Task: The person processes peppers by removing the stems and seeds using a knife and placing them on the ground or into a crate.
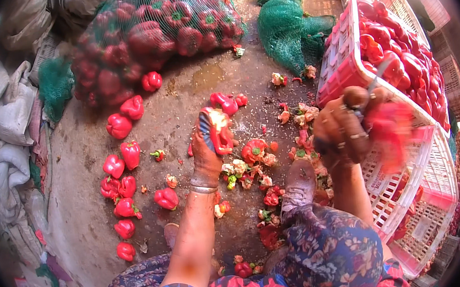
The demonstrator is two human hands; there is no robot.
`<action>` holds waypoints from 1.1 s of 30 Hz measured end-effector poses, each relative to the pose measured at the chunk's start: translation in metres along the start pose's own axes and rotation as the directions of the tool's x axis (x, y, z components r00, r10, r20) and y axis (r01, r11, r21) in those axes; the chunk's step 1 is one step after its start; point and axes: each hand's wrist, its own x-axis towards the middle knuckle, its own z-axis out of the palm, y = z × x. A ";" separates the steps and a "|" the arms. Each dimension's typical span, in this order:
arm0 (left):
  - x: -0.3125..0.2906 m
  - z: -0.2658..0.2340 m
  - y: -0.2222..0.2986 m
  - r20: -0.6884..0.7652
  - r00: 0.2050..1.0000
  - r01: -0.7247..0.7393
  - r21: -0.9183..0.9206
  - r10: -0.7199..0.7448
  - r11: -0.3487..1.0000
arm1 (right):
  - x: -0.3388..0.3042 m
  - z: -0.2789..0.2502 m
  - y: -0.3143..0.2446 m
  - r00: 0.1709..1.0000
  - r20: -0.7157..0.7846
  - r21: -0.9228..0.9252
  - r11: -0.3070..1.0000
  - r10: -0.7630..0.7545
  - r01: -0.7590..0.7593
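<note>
My left hand (207, 160), a bracelet at its wrist, is closed around a cut red bell pepper (220, 135) with its pale inside showing. My right hand (342, 131) is wrapped round a small knife (378, 76), its blade pointing up and away. Beside the right fingers is a motion-blurred red pepper piece (392, 133); I cannot tell whether it is held or loose. Below and between my hands, cut pepper cores (238, 168) and scraps litter the floor. Whole red peppers (113, 167) lie in a rough line left of my left hand.
A green net sack (173, 26) full of red peppers stands at the far side. Right of it lies a crumpled green net (288, 31). A crate (338, 56) heaped with peppers stands at the right, with another crate (407, 178) nearer. Pale sacks (4, 105) line the left.
</note>
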 end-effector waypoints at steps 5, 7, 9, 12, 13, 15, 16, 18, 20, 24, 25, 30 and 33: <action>-0.018 0.015 0.000 0.219 0.898 -0.407 0.746 0.383 0.527 | 0.016 0.000 0.048 0.899 -0.436 -0.898 -0.038 -0.045 -0.438; -0.024 0.032 0.004 0.268 0.858 -0.468 0.759 0.439 0.452 | 0.008 -0.027 0.065 0.921 -0.388 -0.921 0.016 0.027 -0.388; -0.028 0.040 0.003 0.291 0.862 -0.474 0.754 0.416 0.455 | 0.005 -0.020 0.063 0.903 -0.428 -0.898 -0.126 0.037 -0.421; -0.026 0.015 -0.010 0.341 0.900 -0.430 0.801 0.273 0.417 | -0.003 -0.023 0.073 0.913 -0.405 -0.884 -0.230 -0.055 -0.406; -0.024 0.002 -0.019 0.357 0.920 -0.391 0.837 0.160 0.382 | -0.003 -0.024 0.070 0.856 -0.515 -0.852 -0.083 -0.043 -0.517; -0.020 -0.044 -0.074 0.480 0.821 -0.494 0.868 0.307 -0.036 | -0.005 -0.040 0.073 0.767 -0.641 -0.765 0.080 -0.003 -0.639; -0.021 -0.045 -0.082 0.522 0.786 -0.502 0.852 0.331 -0.151 | -0.005 -0.039 0.071 0.779 -0.626 -0.780 0.032 -0.030 -0.625; -0.029 0.016 -0.035 0.509 0.815 -0.534 0.845 0.275 0.020 | -0.016 -0.040 0.065 0.797 -0.592 -0.765 -0.228 -0.120 -0.603; -0.032 0.006 -0.040 0.356 0.871 -0.417 0.900 0.338 0.129 | -0.011 -0.032 0.076 0.824 -0.546 -0.755 -0.339 -0.149 -0.561; -0.042 0.058 -0.029 -0.019 0.956 -0.202 0.684 0.294 0.701 | -0.011 -0.052 0.071 0.514 -0.857 -0.423 0.535 0.026 -0.732; -0.041 0.055 -0.031 -0.038 0.976 -0.146 0.608 0.212 0.780 | -0.015 -0.056 0.070 0.501 -0.864 -0.409 0.515 0.046 -0.753; -0.031 0.003 -0.033 -0.086 0.957 0.290 0.223 -0.278 0.931 | -0.029 -0.100 0.059 0.678 -0.632 -0.589 -0.336 -0.376 -0.735; -0.021 0.024 -0.007 -0.234 0.916 0.317 -0.078 -0.327 0.945 | -0.066 -0.123 0.017 0.484 -0.833 -0.491 -0.045 -0.269 -0.870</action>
